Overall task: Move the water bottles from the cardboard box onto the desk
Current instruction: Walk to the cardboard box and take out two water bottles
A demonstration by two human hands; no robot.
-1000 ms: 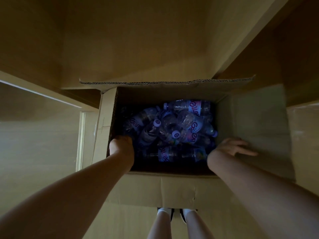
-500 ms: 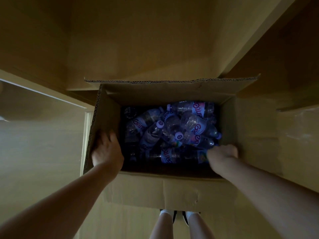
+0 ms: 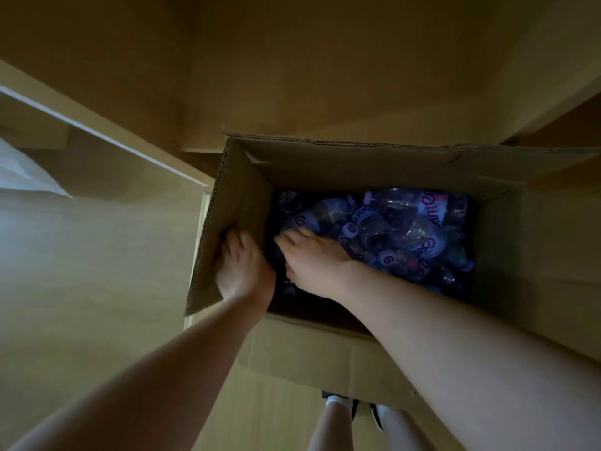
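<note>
At frame centre, the right hand reaches, fingers loosely spread, into the cardboard box among water bottles; the left hand presses the flap, fingers straight. Next, I judge: grasping one.

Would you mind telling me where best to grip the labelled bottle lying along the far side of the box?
Probably round its clear body, just left of the label, coming from above: the bottle lies on its side atop the pile, cap pointing left, with the box wall close behind it, so only the top is free.
</note>
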